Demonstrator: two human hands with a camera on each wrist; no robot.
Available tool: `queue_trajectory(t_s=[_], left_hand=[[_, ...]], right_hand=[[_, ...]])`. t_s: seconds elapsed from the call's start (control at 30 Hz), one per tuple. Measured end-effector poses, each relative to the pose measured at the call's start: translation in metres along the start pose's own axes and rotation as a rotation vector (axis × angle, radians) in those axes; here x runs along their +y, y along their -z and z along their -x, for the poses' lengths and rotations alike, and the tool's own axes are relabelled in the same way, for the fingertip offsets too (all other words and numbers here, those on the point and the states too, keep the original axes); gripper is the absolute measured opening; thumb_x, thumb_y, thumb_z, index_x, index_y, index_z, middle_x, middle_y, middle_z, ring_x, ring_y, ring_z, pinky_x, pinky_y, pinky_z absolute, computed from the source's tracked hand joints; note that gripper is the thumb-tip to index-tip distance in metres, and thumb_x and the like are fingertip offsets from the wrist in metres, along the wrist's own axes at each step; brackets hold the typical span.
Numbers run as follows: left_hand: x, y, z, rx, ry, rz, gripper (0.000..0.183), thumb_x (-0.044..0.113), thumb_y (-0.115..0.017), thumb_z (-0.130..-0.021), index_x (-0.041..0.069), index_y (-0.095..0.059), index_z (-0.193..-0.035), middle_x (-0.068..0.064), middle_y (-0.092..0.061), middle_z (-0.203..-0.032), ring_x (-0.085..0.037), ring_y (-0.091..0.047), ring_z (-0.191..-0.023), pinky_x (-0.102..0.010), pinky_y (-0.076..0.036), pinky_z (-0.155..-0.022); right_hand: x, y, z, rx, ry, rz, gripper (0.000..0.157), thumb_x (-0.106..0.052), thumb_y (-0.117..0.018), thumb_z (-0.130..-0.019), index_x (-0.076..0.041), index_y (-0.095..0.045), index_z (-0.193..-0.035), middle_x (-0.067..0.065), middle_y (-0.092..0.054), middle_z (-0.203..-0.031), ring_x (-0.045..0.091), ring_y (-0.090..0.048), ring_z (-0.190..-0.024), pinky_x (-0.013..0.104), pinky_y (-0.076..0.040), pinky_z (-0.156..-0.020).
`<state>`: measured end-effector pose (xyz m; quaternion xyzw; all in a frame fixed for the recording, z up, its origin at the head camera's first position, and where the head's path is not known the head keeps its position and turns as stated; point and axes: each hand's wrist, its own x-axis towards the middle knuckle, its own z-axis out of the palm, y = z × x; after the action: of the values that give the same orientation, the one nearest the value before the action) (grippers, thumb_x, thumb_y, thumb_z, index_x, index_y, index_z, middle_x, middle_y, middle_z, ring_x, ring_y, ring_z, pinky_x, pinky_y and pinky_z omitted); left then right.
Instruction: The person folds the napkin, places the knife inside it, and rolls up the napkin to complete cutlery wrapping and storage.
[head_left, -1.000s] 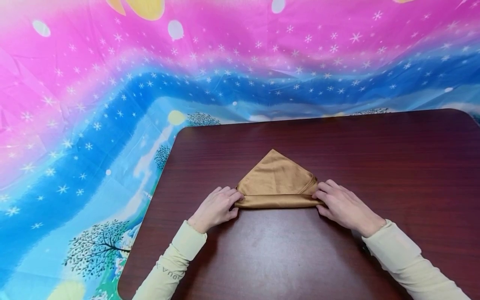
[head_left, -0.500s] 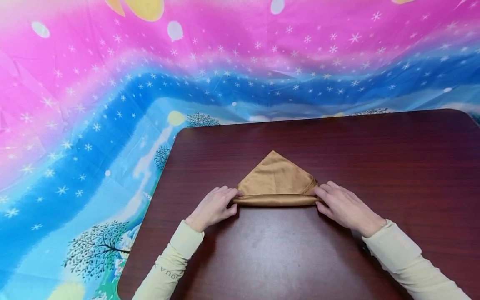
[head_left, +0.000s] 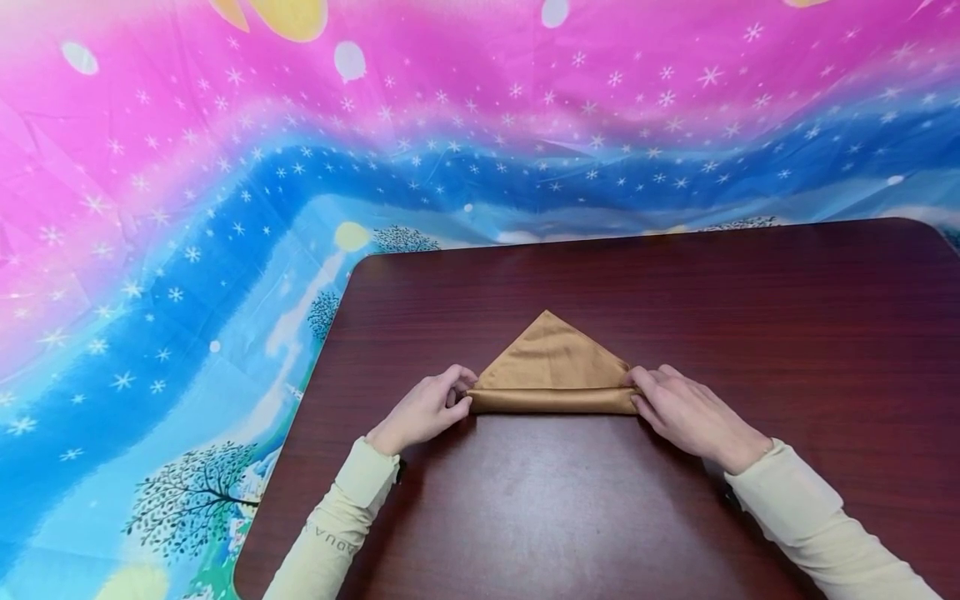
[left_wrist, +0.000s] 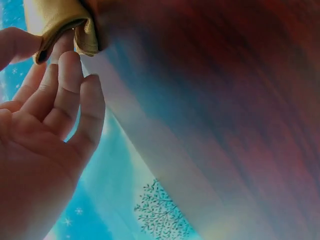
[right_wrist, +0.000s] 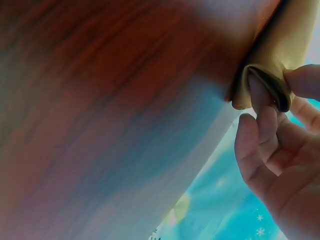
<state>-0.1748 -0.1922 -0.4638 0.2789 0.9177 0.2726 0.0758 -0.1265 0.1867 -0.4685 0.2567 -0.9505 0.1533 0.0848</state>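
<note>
A golden-brown satin cloth [head_left: 551,358] lies on the table, its near side folded into a flat band and its far part a triangle pointing away. At the band's left end my left hand [head_left: 423,408] pinches the fold. In the left wrist view the thumb presses the cloth [left_wrist: 62,22] from outside while a finger sits inside the fold. My right hand [head_left: 693,417] pinches the opposite end. The right wrist view shows the thumb on the outside of the cloth [right_wrist: 285,47] and a fingertip tucked within the loop.
The dark red-brown wooden table [head_left: 787,333] has rounded corners. Behind it and along its left side hangs a pink and blue cloth backdrop [head_left: 450,100] printed with snowflakes and trees.
The cloth's triangle has become shorter, its tip now nearer the band. My left hand has shifted slightly left, its fingers lifting from over the fold to its end. The right hand has barely moved.
</note>
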Motion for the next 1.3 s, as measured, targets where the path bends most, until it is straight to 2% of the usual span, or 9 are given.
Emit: queue_trajectory(t_s=[0.2,0.33,0.5,0.73,1.3], left_hand=[[-0.002,-0.002,-0.001,0.001,0.013,0.068,0.028,0.01,-0.059,-0.089,0.007,-0.056,-0.117,-0.002,-0.07,-0.094,-0.007,-0.061,-0.077,-0.022,-0.048,-0.068],[-0.002,-0.003,-0.002,0.006,0.022,0.089,0.028,0.008,-0.057,-0.089,0.008,-0.054,-0.116,0.0,-0.07,-0.088,-0.006,-0.059,-0.071,-0.021,-0.046,-0.066],[-0.003,-0.004,-0.004,0.009,0.031,0.082,0.027,0.007,-0.056,-0.087,0.008,-0.055,-0.115,0.003,-0.067,-0.08,-0.006,-0.053,-0.063,-0.02,-0.043,-0.061],[-0.003,-0.005,-0.008,0.018,0.062,0.061,0.017,0.008,-0.056,-0.086,0.012,-0.061,-0.102,0.005,-0.067,-0.078,-0.005,-0.055,-0.064,-0.02,-0.044,-0.061],[-0.002,-0.006,-0.011,0.029,0.094,-0.01,0.015,0.011,-0.059,-0.084,0.016,-0.064,-0.098,0.009,-0.066,-0.076,-0.002,-0.056,-0.065,-0.019,-0.044,-0.062]], right_hand=[[-0.002,0.0,-0.002,-0.027,-0.046,-0.026,0.019,-0.012,-0.062,-0.09,-0.008,-0.056,-0.108,0.0,-0.065,-0.088,0.018,-0.057,-0.077,0.034,-0.047,-0.065],[-0.004,0.001,-0.003,-0.042,-0.093,-0.062,0.021,-0.013,-0.062,-0.091,-0.008,-0.054,-0.11,0.005,-0.065,-0.088,0.021,-0.061,-0.079,0.037,-0.048,-0.063],[-0.005,0.003,-0.005,-0.05,-0.143,-0.097,0.022,-0.012,-0.062,-0.09,-0.007,-0.053,-0.11,0.006,-0.062,-0.078,0.02,-0.06,-0.071,0.037,-0.047,-0.058],[-0.005,0.004,-0.011,-0.065,-0.164,-0.138,0.02,-0.011,-0.061,-0.091,-0.006,-0.052,-0.108,0.001,-0.057,-0.069,0.013,-0.051,-0.057,0.033,-0.041,-0.051],[-0.004,0.002,-0.015,-0.058,-0.226,-0.144,0.011,-0.009,-0.059,-0.089,-0.009,-0.052,-0.097,0.003,-0.06,-0.067,0.018,-0.055,-0.056,0.036,-0.042,-0.05]])
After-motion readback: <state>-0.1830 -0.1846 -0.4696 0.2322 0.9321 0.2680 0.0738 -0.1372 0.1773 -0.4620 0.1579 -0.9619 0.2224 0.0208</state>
